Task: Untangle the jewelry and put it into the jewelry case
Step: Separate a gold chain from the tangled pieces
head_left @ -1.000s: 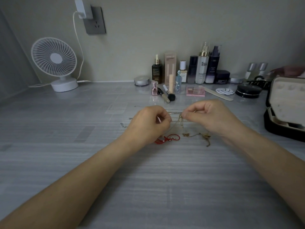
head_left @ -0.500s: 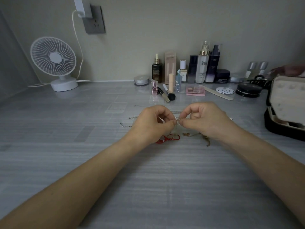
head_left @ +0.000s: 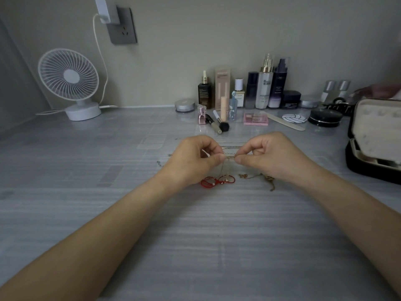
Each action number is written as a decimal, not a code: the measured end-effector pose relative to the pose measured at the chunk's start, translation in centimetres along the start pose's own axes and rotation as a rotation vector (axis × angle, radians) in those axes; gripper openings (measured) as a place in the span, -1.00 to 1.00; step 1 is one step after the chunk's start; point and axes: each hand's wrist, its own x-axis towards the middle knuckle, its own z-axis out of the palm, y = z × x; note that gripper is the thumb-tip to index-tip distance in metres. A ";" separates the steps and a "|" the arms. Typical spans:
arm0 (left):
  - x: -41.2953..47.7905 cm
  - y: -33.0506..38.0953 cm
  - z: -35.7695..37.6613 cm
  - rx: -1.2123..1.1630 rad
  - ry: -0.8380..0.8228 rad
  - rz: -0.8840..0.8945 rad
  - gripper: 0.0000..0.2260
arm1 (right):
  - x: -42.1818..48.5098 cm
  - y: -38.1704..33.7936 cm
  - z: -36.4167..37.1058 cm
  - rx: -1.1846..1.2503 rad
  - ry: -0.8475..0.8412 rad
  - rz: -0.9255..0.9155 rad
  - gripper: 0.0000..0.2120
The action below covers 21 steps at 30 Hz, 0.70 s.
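Note:
Just above the grey table, my left hand (head_left: 193, 157) and my right hand (head_left: 269, 155) pinch a thin gold chain (head_left: 230, 157) between thumb and forefinger, fingertips almost meeting. The chain hangs down from the pinch toward the table. Under my left hand lies a red cord bracelet (head_left: 217, 181). A second gold chain with small charms (head_left: 258, 178) lies below my right hand. A silver chain (head_left: 160, 164) shows left of my left hand. The jewelry case (head_left: 377, 140), black outside and cream inside, stands open at the right edge.
Several cosmetic bottles (head_left: 263, 88), a brush (head_left: 221, 124), a pink palette (head_left: 255, 118), a nail file (head_left: 284, 121) and a black compact (head_left: 325, 118) line the back of the table. A white fan (head_left: 69, 81) stands at the back left, its cable running to a wall socket (head_left: 123, 27).
Both hands have drawn closer together, so the gap between the pinching fingertips has shrunk. The chain stays held; the jewelry on the table has not moved.

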 end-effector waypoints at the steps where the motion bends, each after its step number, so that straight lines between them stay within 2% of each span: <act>1: 0.0 0.0 0.0 0.029 0.012 -0.001 -0.81 | 0.0 0.0 0.0 -0.001 -0.006 -0.001 -0.90; 6: -0.6 0.5 0.0 0.374 0.058 0.123 -0.90 | -0.2 -0.3 0.1 -0.095 -0.044 -0.037 -0.90; 8: -0.6 0.4 -0.1 0.415 0.069 0.141 -0.93 | -0.2 -0.3 0.1 -0.085 -0.032 -0.036 -0.94; 11: -0.4 0.1 -0.2 0.335 0.045 0.087 -0.92 | 0.0 0.0 0.0 -0.048 0.016 -0.020 -0.92; 14: -0.3 -0.1 0.0 0.177 0.011 0.024 -0.81 | 0.1 0.3 0.1 -0.088 0.052 -0.027 -0.86; 21: -0.3 -0.5 0.6 -0.007 -0.087 -0.043 -0.76 | -0.1 -0.5 0.0 0.073 0.085 -0.101 -0.91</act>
